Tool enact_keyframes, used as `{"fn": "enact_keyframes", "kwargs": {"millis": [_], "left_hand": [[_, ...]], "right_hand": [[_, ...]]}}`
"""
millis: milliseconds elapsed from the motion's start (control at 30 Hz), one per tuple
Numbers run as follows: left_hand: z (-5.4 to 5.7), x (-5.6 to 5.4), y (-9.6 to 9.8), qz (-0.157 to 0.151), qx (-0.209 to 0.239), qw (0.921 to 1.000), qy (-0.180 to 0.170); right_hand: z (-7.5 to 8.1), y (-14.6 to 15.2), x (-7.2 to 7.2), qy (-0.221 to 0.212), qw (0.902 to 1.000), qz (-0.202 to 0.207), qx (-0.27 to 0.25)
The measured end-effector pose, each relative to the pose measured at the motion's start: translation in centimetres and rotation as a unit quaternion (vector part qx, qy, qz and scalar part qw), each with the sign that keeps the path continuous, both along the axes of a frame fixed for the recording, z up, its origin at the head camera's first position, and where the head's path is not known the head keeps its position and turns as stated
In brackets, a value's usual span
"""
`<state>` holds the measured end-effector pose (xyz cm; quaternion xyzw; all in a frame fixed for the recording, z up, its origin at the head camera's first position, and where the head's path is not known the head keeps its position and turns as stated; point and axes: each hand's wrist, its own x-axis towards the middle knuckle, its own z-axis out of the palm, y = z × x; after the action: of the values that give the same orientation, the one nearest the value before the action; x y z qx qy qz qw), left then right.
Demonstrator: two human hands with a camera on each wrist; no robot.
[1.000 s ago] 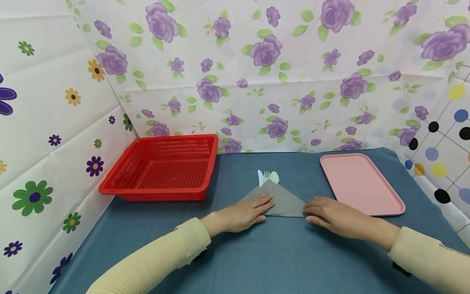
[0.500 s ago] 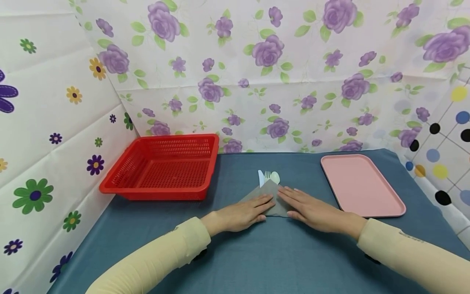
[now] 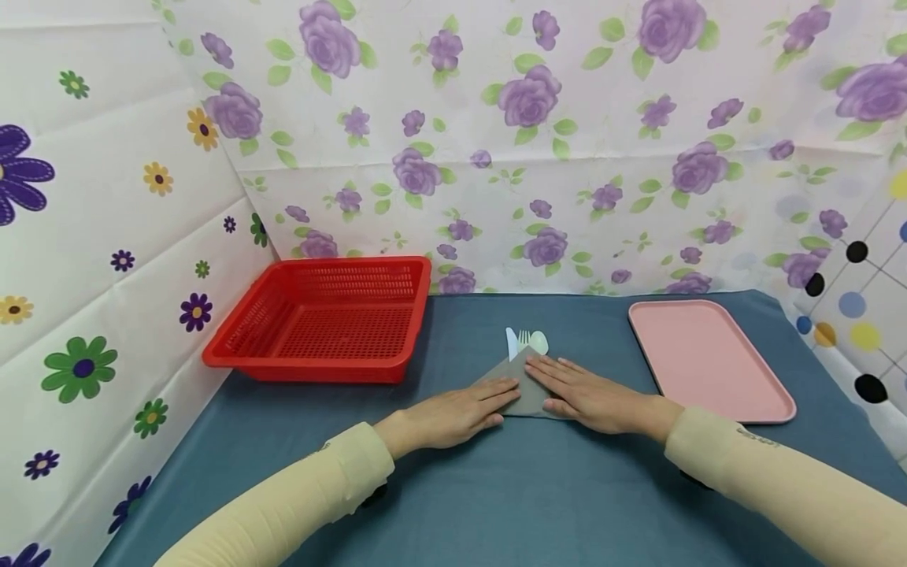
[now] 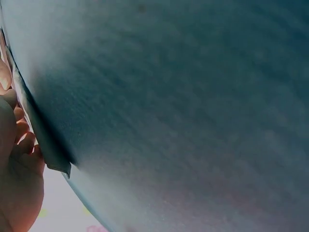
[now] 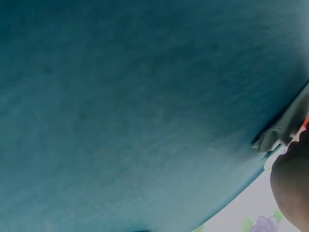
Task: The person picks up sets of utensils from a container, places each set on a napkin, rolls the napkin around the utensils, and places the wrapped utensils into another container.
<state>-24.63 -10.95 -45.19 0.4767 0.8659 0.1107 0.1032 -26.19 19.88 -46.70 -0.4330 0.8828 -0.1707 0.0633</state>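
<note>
A grey folded napkin [image 3: 524, 391], triangular in outline, lies on the blue cloth in the head view. Poking out past its top point are the ends of a pale knife [image 3: 511, 343], a fork [image 3: 523, 338] and a spoon [image 3: 539, 342]; their lower parts are hidden under the napkin. My left hand [image 3: 453, 413] rests with extended fingers on the left side of the napkin. On the right side lies my right hand [image 3: 595, 396], its straight fingertips near the top point. In the left wrist view, the napkin edge [image 4: 36, 118] runs beside the left hand [image 4: 21, 179].
A red plastic basket [image 3: 319, 365] stands at the back left. At the right is a pink tray [image 3: 712, 362]. Blue cloth [image 3: 538, 496] covers the table, and a flowered curtain [image 3: 460, 79] hangs behind it.
My right hand has moved left from the napkin's right corner onto its right side, its fingers straightening. The left hand has stayed on the napkin, and the head view has shifted slightly.
</note>
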Motion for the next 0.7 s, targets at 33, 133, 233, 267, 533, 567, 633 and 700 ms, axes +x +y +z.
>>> {"fn": "enact_keyframes", "kwargs": {"millis": [33, 133, 233, 267, 533, 567, 633, 700], "left_hand": [[-0.05, -0.01, 0.02, -0.002, -0.001, 1.0000, 0.001], [-0.14, -0.01, 0.14, -0.008, -0.004, 0.9999, 0.004], [-0.20, -0.06, 0.25, -0.012, -0.010, 0.9999, 0.007], [-0.17, -0.07, 0.27, -0.012, -0.011, 0.9998, 0.007], [-0.29, -0.12, 0.65, -0.029, -0.027, 0.9987, 0.031], [-0.34, -0.09, 0.72, -0.037, -0.031, 0.9981, 0.037], [-0.44, -0.02, 0.87, -0.053, -0.038, 0.9969, 0.044], [-0.48, 0.09, 0.99, -0.068, -0.046, 0.9957, 0.043]], "right_hand": [[-0.16, 0.06, -0.10, -0.001, 1.0000, 0.000, 0.001], [-0.51, 0.17, -0.34, -0.006, 1.0000, -0.001, -0.001], [-0.69, 0.20, -0.51, -0.009, 0.9999, 0.002, -0.009], [-0.74, 0.21, -0.54, -0.008, 0.9999, 0.003, -0.013], [-0.82, 0.31, -0.64, -0.006, 0.9996, 0.012, -0.024], [-0.91, 0.34, -0.66, -0.005, 0.9996, 0.013, -0.024], [-0.92, 0.36, -0.66, -0.004, 0.9997, 0.014, -0.022], [-1.02, 0.40, -0.70, -0.001, 0.9996, 0.017, -0.021]]}}
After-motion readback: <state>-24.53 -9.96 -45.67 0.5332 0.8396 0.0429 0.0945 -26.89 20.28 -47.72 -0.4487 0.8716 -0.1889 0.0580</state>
